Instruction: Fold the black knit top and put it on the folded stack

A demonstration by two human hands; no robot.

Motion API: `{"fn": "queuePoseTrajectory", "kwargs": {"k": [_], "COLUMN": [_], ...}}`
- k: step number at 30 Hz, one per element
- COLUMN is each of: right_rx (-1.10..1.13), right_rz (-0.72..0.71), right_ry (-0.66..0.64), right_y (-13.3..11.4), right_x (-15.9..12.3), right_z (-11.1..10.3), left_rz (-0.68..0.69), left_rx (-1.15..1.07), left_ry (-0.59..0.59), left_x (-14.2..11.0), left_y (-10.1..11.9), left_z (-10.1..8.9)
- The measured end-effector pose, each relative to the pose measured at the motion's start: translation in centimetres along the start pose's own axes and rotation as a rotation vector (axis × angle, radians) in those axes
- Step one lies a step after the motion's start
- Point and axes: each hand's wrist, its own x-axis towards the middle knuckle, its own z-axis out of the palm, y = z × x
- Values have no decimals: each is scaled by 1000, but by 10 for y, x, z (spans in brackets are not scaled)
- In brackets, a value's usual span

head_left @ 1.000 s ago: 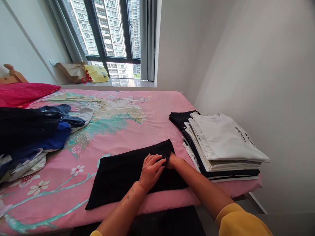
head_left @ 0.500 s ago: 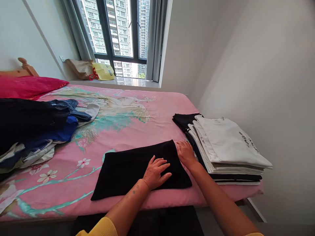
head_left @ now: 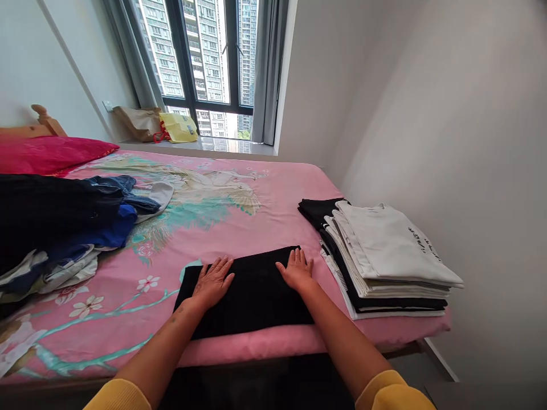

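OK, left hand (head_left: 213, 282) and right hand (head_left: 297, 271) both palm-down on the black cloth (head_left: 258, 299), left near its 10 o'clock corner, right near its 1 o'clock. Grip on both: flat, fingers slightly spread, nothing clasped. Cloth lies as a 4-sided panel, mostly smooth, at 6 o'clock by the near edge of the pink bed (head_left: 282, 196). Folded stack (head_left: 387, 247) at 4, loose pile (head_left: 64, 210) at 9, window (head_left: 209, 62) at 11.

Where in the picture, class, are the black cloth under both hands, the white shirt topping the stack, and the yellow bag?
Black cloth (head_left: 255, 293): head view, middle of its surface.
White shirt (head_left: 387, 244): head view, upper face.
Yellow bag (head_left: 178, 128): head view, front.
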Motion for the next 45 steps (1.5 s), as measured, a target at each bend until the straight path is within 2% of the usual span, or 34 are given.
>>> {"fn": "queuePoseTrajectory", "kwargs": {"k": [2,4,7,10,13,15,18,20,23,27,31,33,35,38,41,45], "right_rx": [5,12,5,17,30,42,112,168,211,206,34,-43,-59,-9,70,195], "right_rz": [97,107,-21,-174,-205,-190,-207,-306,-427,-525,-623,-608,-577,-586,-726,-906], "right_ry": [30,89,203,145,19,7,103,197,239,172,-58,-97,-54,82,185,164], "right_y": [13,20,19,15,17,18,12,3,-14,-31,-36,-36,-38,-49,-74,-115], "right_x": [0,-2,-6,-9,-10,-13,-25,-38,-60,-81,-90,-93,-96,-108,-127,-149], "right_z": [5,6,6,10,14,12,4,-3,-10,-10,4,12,17,15,9,13], "left_rz": [-5,-8,-13,-4,-26,-90,-224,-258,-169,-48,-119,-200,-240,-212,-226,-279], "left_rx": [13,11,2,-20,-12,10,13,4,-5,-9,1,-41,-103,-93,-10,-13], "left_ry": [-1,6,15,-6,-43,-72,-51,49,202,224,159,149,182,206,199,234], "left_x": [-4,-5,-4,-4,-11,-19,-33,-43,-59,-84,-101,-106,-109,-115,-118,-115], "left_y": [-2,0,3,-2,-24,-47,-79,-89,-82,-61,-66,-75,-80,-77,-66,-58], "left_z": [4,6,5,1,-7,-13,-25,-33,-41,-39,-29,-27,-28,-30,-29,-24]}}
